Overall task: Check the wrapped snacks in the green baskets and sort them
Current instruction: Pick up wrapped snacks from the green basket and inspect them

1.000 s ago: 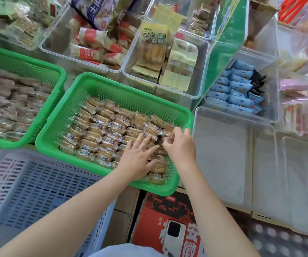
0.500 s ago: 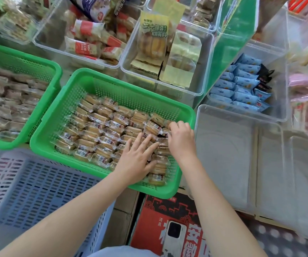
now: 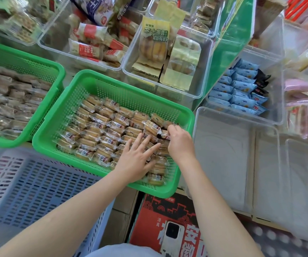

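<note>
Left hand (image 3: 137, 160) lies flat, fingers straight and spread, pressing down on the wrapped snacks (image 3: 101, 130) near the right end of the middle green basket (image 3: 60, 115); it holds nothing. Right hand (image 3: 180, 143) is there just beside it, fingers curled, and it pinches the clear wrapper of one snack packet (image 3: 164, 134) against the basket's right wall. The two hands are almost touching at the fingertips.

The snacks are small golden-brown cakes in clear wrappers, laid in rough rows across the floor of that basket. Left of it sits a second green basket (image 3: 43, 71), packed with darker brownish wrapped pieces, blurred in this view. Below the middle basket, toward the person, is a grey-blue slotted crate (image 3: 38, 182), and the basket's near edge overlaps the crate's rim. Also on the near side lies a red printed carton (image 3: 158, 216) with a white phone (image 3: 171, 233) lying on it.

To the right of the middle basket is a clear plastic bin (image 3: 223, 164), just beside it. Beyond the basket, on the far side, another clear bin (image 3: 201, 75) holds yellow bread packets (image 3: 155, 41), one standing upright. Left of that bin is one with red-and-white packets (image 3: 88, 49). Farther right of the basket, past a green divider panel (image 3: 227, 52), blue snack packets (image 3: 240, 93) are stacked in their own clear tub
</note>
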Demonstrator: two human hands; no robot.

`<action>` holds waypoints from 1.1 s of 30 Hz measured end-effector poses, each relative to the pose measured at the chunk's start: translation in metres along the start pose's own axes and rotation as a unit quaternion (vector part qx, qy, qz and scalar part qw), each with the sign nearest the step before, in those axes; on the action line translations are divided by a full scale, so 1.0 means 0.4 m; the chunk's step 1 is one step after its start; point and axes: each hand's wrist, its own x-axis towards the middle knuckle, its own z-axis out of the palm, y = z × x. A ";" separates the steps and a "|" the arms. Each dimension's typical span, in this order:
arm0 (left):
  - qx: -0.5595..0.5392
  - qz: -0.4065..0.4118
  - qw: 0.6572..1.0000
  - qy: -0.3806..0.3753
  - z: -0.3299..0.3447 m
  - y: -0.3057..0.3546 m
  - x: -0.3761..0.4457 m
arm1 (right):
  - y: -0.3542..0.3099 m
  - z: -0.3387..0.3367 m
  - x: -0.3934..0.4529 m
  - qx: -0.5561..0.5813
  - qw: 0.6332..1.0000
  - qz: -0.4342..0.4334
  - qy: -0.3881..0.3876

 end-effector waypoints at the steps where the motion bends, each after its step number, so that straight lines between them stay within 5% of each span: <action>1: -0.003 -0.002 1.000 -0.003 -0.003 0.000 0.000 | -0.002 -0.011 -0.010 0.007 1.000 -0.006 0.024; 4: -0.055 -0.013 0.998 -0.017 -0.028 0.005 -0.004 | 0.001 -0.054 -0.059 0.060 0.991 0.021 0.114; 8: -0.291 -0.073 0.952 0.052 -0.090 0.032 -0.035 | -0.004 -0.130 -0.144 0.193 0.965 0.089 0.155; 10: -0.460 -0.106 0.879 0.065 -0.129 0.051 -0.067 | -0.014 -0.154 -0.186 0.279 0.940 0.137 0.144; 14: -0.723 -0.108 0.682 -0.003 -0.179 0.086 -0.153 | -0.050 -0.170 -0.256 0.469 0.851 0.227 0.068; 17: -0.784 -0.085 0.615 0.007 -0.190 0.095 -0.221 | -0.083 -0.174 -0.304 0.556 0.791 0.254 0.005; 24: -0.832 -0.053 0.552 -0.005 -0.183 0.100 -0.361 | -0.153 -0.197 -0.418 0.581 0.789 0.199 0.025; 29: -0.850 -0.055 0.523 -0.014 -0.170 0.102 -0.438 | -0.181 -0.208 -0.476 0.521 0.826 0.210 0.047; 33: -0.853 -0.079 0.516 -0.016 -0.155 0.098 -0.479 | -0.209 -0.203 -0.514 0.539 0.810 0.230 0.025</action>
